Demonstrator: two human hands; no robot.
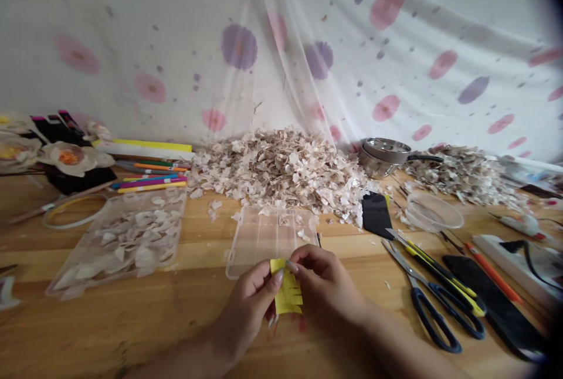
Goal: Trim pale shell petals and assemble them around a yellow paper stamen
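Note:
Both hands meet near the front edge of the wooden table (109,320). My left hand (248,305) and my right hand (323,282) pinch a small piece of yellow paper (288,294) between thumbs and fingertips. The paper has a fringe of cuts along its right edge. Just behind the hands lies an open clear plastic compartment box (268,238) with a few pale flakes in it.
A large heap of pale shell-like flakes (281,171) lies behind the box, another heap (461,173) at the right. Left stands a clear tray of flakes (123,238), colour pens (149,179) and paper flowers (65,159). Right: blue scissors (433,308), a metal pot (385,153), a clear bowl (433,212), a black phone (497,305).

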